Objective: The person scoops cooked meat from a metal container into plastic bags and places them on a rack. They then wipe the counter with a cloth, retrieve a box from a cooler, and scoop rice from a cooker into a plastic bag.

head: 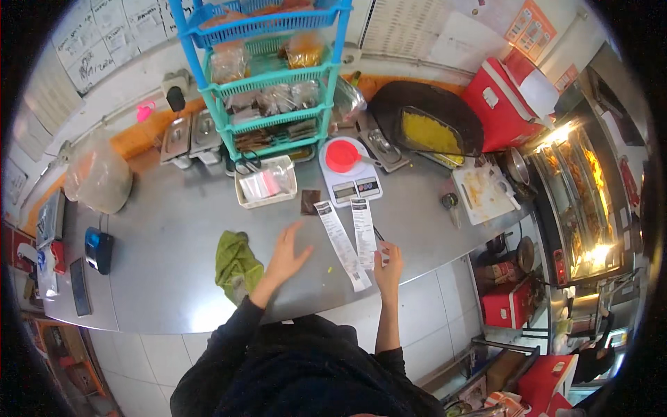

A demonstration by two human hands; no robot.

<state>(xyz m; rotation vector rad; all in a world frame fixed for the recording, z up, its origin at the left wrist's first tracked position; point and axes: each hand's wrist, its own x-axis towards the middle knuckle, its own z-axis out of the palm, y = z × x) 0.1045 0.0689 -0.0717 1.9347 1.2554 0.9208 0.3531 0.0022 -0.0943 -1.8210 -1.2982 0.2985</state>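
Two long printed paper slips lie on the metal table before me: a left slip (338,242), slanted, and a right slip (363,229), straighter, its lower end by my right hand. My right hand (388,263) has its fingers around a thin black pen (379,234) that points up and left. My left hand (286,255) is spread with nothing in it, between the slips and a crumpled green cloth (235,263). Above the slips lie a small dark brown packet (310,202) and a white kitchen scale (350,191) bearing a red measuring cup (342,156).
Behind the metal table (167,234) rise a tiered basket rack (273,86) and a white basket (266,200) of plastic bags. A cutting board (482,208) and a lit food warmer (578,203) stand right. Left are a blue-black device (98,251) and a phone (80,286).
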